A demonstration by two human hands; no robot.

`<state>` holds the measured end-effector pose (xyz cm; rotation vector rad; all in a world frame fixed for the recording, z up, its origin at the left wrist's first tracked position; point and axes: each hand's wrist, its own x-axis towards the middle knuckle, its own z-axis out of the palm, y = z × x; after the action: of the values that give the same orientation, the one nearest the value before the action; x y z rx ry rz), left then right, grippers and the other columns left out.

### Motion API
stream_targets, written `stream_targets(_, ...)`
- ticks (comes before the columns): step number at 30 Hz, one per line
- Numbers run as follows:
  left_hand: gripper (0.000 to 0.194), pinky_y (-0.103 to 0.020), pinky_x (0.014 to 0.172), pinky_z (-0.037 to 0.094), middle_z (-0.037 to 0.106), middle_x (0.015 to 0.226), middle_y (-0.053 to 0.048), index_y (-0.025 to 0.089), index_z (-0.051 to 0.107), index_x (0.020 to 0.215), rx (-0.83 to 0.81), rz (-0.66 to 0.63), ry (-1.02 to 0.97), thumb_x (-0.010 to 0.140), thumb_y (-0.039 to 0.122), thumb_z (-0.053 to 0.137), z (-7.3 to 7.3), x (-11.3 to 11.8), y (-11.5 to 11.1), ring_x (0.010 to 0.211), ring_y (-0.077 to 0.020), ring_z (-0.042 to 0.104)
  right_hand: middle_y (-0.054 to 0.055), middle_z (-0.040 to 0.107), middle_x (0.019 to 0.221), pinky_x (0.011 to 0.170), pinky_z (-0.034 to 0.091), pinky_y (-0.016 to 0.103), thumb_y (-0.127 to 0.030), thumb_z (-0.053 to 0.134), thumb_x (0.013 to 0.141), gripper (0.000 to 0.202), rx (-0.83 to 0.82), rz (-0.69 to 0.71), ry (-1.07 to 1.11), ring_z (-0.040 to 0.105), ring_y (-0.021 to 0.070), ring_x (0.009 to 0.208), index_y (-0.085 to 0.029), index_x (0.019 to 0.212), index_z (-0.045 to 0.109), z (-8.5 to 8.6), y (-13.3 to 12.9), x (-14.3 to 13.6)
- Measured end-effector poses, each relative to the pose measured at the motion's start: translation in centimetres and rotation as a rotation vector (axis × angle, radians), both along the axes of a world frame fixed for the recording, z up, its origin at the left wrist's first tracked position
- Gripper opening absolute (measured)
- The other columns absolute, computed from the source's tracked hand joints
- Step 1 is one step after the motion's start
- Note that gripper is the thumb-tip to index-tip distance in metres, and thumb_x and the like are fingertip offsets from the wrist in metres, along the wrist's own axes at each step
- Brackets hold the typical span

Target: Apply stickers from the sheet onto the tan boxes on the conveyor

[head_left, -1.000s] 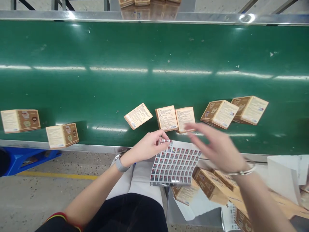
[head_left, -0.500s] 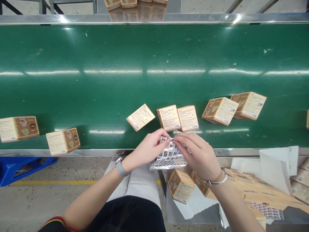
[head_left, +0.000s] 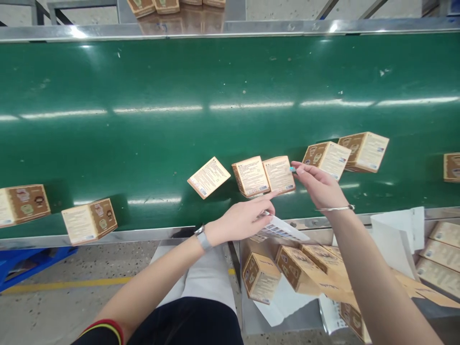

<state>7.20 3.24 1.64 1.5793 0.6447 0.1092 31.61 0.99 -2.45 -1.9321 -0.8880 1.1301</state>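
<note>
A sheet of stickers (head_left: 283,229) is held in my left hand (head_left: 242,219), whose index finger reaches to the lower edge of a tan box (head_left: 279,175). My right hand (head_left: 318,184) pinches a small bluish sticker (head_left: 293,169) at the right edge of that same box. Touching it on the left is another tan box (head_left: 250,176), and a third box (head_left: 209,177) lies tilted further left. Two brown and cream boxes (head_left: 328,158) (head_left: 365,151) stand just beyond my right hand, the nearer one partly covered by it.
The green belt (head_left: 161,134) runs across the view between metal rails. More boxes (head_left: 89,221) sit at its left end and one (head_left: 452,167) at the right. Below the belt, a metal side table (head_left: 262,323) holds several boxes and white paper (head_left: 391,235).
My right hand has moved up and right, away from the sheet, with a small sticker in its fingertips. The sheet has turned in my left hand. The view has shifted slightly.
</note>
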Motion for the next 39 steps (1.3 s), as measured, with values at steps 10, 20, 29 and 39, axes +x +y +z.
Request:
stream_targets(10,0.013,-0.037,0.085,0.055,0.034,0.162,-0.003,0.022,0.053,0.089,0.166,-0.151,0.11,0.098,0.015,0.046,-1.9,4.3,0.1,0.103,-0.0236,0.07,0.009,0.074,0.107,0.088,0.056,0.046,-0.065,0.072,0.068,0.043,0.014,0.014,-0.094,0.069,0.0282,0.099,-0.024,0.075,0.064,-1.5,0.2,1.6)
stream_targets(20,0.014,-0.035,0.086,0.056,0.032,0.163,0.0,0.022,0.056,0.093,0.211,-0.196,0.115,0.099,0.017,0.045,-2.2,5.6,0.5,0.11,-0.0225,0.068,0.012,0.073,0.098,0.076,0.059,0.046,-0.052,0.065,0.078,0.032,0.125,-0.014,-0.448,0.072,0.027,0.08,-0.025,0.09,0.054,-2.5,0.2,2.0)
stream_targets(29,0.009,-0.027,0.075,0.05,0.065,0.135,-0.002,0.023,0.063,0.095,0.077,-0.168,0.011,0.096,0.021,0.054,-0.2,3.6,-0.1,0.081,-0.0164,0.068,0.017,0.049,0.149,0.11,0.037,0.061,-0.033,0.061,0.069,0.076,0.202,0.615,-0.725,0.041,0.039,0.14,-0.019,0.142,0.041,1.5,1.1,1.8)
stream_targets(39,0.014,-0.02,0.062,0.04,0.066,0.077,0.003,0.02,0.068,0.089,-0.243,0.046,0.063,0.092,0.024,0.055,2.9,-6.7,-2.4,0.064,-0.0119,0.055,0.026,0.056,0.134,0.106,0.033,0.069,-0.048,0.072,0.067,0.113,0.173,0.978,-1.013,0.054,0.0469,0.121,-0.008,0.156,0.015,0.5,1.5,-2.2)
